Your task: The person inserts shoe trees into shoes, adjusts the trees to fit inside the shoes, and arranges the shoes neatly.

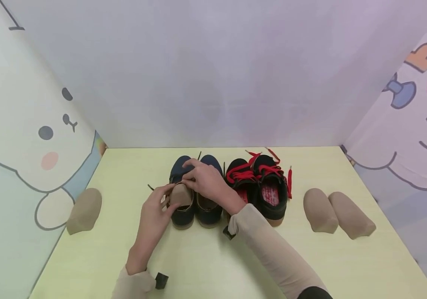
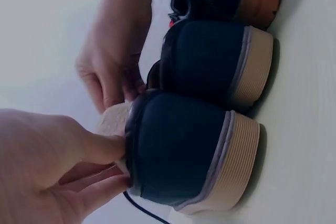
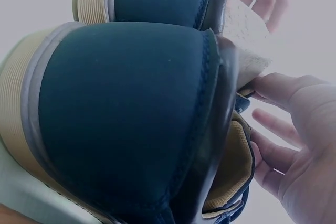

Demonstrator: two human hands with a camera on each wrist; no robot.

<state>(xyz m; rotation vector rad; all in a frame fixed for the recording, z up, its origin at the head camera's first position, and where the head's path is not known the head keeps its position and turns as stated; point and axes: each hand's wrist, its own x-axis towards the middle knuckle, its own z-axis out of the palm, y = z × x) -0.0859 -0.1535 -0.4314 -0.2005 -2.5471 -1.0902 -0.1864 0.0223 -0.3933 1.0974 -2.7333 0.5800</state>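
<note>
Pinched between the thumb and fingers of the left hand (image 1: pixel 156 211), a beige insert (image 1: pixel 181 195) is held in the mouth of a navy shoe (image 1: pixel 182 218), just left of centre in the head view. By the right hand (image 1: pixel 207 180), the front edge of that mouth seems to be pinched, perhaps at the tongue; exactly what is caught under its fingertips cannot be told. In the left wrist view, part of the insert is seen standing proud of the heel collar, and how deep its rounded end reaches is hidden.

If the front edge were let go too soon, the tongue could be folded under and dragged toward the toe. Should the insert be pushed at a slant, it could be jammed against the lining, or the heel collar could be crushed. A lace (image 1: pixel 151 187), lying loose at the shoe's left, could be trapped if drawn inward. With the second navy shoe (image 1: pixel 208 218) set close on the right, it could be nudged toward the red-laced black shoe (image 1: pixel 274 207) by a sideways push.
</note>
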